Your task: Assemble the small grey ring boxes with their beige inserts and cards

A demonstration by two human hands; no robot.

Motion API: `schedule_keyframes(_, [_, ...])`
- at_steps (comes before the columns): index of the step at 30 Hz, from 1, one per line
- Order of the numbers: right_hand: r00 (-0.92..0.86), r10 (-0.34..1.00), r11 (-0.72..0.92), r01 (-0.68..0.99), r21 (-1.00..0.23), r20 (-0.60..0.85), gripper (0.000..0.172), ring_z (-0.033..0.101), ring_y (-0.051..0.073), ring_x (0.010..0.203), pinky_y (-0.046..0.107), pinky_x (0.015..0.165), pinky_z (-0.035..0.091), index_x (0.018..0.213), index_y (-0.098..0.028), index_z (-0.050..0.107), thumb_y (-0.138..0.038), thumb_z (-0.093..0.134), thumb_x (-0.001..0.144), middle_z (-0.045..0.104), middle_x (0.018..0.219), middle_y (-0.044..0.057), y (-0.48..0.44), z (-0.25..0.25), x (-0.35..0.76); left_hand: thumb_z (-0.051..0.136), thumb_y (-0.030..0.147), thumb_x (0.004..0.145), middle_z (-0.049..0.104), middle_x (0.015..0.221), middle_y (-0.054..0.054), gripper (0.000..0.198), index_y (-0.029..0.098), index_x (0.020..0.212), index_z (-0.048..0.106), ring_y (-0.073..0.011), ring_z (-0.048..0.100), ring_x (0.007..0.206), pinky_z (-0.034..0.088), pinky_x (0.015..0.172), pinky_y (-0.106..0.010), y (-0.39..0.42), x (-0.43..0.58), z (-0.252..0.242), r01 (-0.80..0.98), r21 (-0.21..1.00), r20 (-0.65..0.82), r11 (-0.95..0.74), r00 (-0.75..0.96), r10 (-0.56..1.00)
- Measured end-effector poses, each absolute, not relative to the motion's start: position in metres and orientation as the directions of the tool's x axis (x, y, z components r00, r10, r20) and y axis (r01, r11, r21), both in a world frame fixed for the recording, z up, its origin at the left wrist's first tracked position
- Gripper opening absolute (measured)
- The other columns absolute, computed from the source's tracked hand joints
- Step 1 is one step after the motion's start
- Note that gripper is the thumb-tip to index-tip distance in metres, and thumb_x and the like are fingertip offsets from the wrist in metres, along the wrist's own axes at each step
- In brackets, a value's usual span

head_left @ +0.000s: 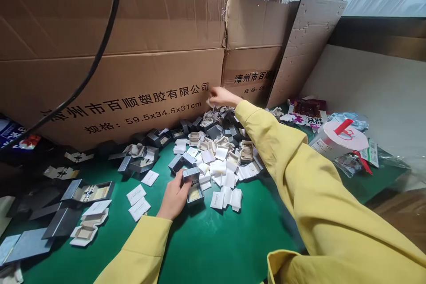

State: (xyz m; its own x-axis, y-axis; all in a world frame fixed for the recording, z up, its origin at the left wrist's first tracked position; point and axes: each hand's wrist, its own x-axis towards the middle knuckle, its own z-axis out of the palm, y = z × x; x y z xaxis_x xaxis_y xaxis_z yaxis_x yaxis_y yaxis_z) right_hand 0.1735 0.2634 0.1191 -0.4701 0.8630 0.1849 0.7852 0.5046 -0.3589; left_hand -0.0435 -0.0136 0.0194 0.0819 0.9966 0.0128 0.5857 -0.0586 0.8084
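My left hand [175,195] is closed around a small grey jewellery box [195,193] that stands open on the green table. Something pale and yellowish lies inside the box. My right hand [220,96] is stretched to the back, above the far end of the heap, close to the cardboard. Its fingers are bent together and slightly blurred; a pale bit shows at the fingertips, too unclear to name. Between my hands spreads a heap of folded white card inserts [218,167], with dark small boxes [156,138] along its back edge.
Large cardboard cartons [159,71] wall off the back. Open grey boxes [88,191] and white cards [139,208] lie at left on the green table [213,244]. A lidded cup [339,137] and snack packets [308,113] stand at right. A black cable [96,57] hangs at upper left.
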Motion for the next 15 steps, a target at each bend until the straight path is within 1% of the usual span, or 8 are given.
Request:
schedule_keyframes(1, [-0.558,0.815,0.58,0.783,-0.225,0.159,0.03,0.058,0.014,0.079,0.023,0.069,0.043,0.105,-0.014,0.06,-0.02,0.052,0.077,0.065,0.095,0.005,0.265,0.117,0.168,0.037,0.04,0.082,0.061,0.076,0.0,0.026,0.02,0.089,0.054,-0.016,0.053,0.069,0.041,0.068,-0.026,-0.014,-0.044,0.019,0.583,0.81,0.011,-0.057,0.082,0.997])
schedule_keyframes(2, [-0.635,0.766,0.642,0.761,-0.091,0.098,0.032,0.059,0.016,0.084,0.025,0.073,0.043,0.108,-0.018,0.06,-0.019,0.053,0.076,0.065,0.1,0.005,0.265,0.114,0.163,0.038,0.04,0.082,0.061,0.077,0.0,0.026,0.02,0.09,0.053,-0.016,0.053,0.07,0.041,0.068,-0.026,-0.014,-0.044,0.019,0.579,0.813,0.01,-0.056,0.083,0.996])
schedule_keyframes(3, [-0.666,0.744,0.668,0.744,-0.017,0.047,0.032,0.059,0.017,0.087,0.027,0.076,0.043,0.108,-0.021,0.06,-0.018,0.054,0.076,0.064,0.103,0.005,0.265,0.109,0.157,0.038,0.04,0.082,0.061,0.078,0.0,0.027,0.02,0.091,0.053,-0.016,0.053,0.07,0.041,0.068,-0.026,-0.014,-0.044,0.019,0.575,0.816,0.009,-0.056,0.086,0.996])
schedule_keyframes(4, [-0.672,0.74,0.672,0.741,0.017,0.016,0.029,0.059,0.019,0.089,0.029,0.078,0.043,0.105,-0.023,0.062,-0.019,0.054,0.078,0.064,0.104,0.005,0.264,0.104,0.151,0.037,0.04,0.082,0.061,0.079,0.0,0.027,0.02,0.091,0.053,-0.0161,0.053,0.071,0.041,0.069,-0.027,-0.014,-0.044,0.018,0.572,0.819,0.008,-0.056,0.088,0.996])
schedule_keyframes(7, [-0.645,0.763,0.646,0.758,0.086,-0.046,0.019,0.058,0.021,0.096,0.034,0.086,0.042,0.096,-0.019,0.065,-0.018,0.052,0.082,0.063,0.104,0.008,0.262,0.086,0.138,0.037,0.039,0.082,0.061,0.078,0.0,0.027,0.019,0.092,0.053,-0.0159,0.053,0.07,0.041,0.069,-0.027,-0.014,-0.044,0.018,0.568,0.821,0.006,-0.057,0.091,0.996])
schedule_keyframes(8, [-0.632,0.772,0.635,0.766,0.102,-0.059,0.018,0.057,0.021,0.098,0.036,0.087,0.042,0.097,-0.017,0.064,-0.019,0.052,0.083,0.062,0.104,0.009,0.262,0.081,0.134,0.038,0.039,0.082,0.061,0.077,0.0,0.027,0.019,0.092,0.053,-0.0159,0.053,0.07,0.042,0.069,-0.027,-0.014,-0.044,0.018,0.568,0.821,0.008,-0.058,0.09,0.996])
schedule_keyframes(12, [-0.589,0.802,0.597,0.794,0.118,-0.095,0.03,0.056,0.017,0.097,0.038,0.082,0.048,0.112,-0.015,0.052,-0.032,0.05,0.088,0.054,0.113,0.008,0.261,0.072,0.133,0.038,0.039,0.081,0.063,0.082,-0.001,0.029,0.019,0.093,0.055,-0.0173,0.055,0.075,0.043,0.072,-0.028,-0.013,-0.045,0.017,0.565,0.822,0.023,-0.066,0.082,0.996])
schedule_keyframes(15, [-0.551,0.828,0.56,0.822,0.103,-0.102,0.031,0.056,0.017,0.097,0.038,0.082,0.049,0.113,-0.015,0.051,-0.032,0.05,0.088,0.054,0.114,0.008,0.26,0.075,0.144,0.038,0.039,0.081,0.064,0.086,-0.002,0.03,0.019,0.096,0.054,-0.0187,0.056,0.079,0.043,0.075,-0.03,-0.011,-0.048,0.018,0.577,0.815,0.032,-0.047,0.036,0.999])
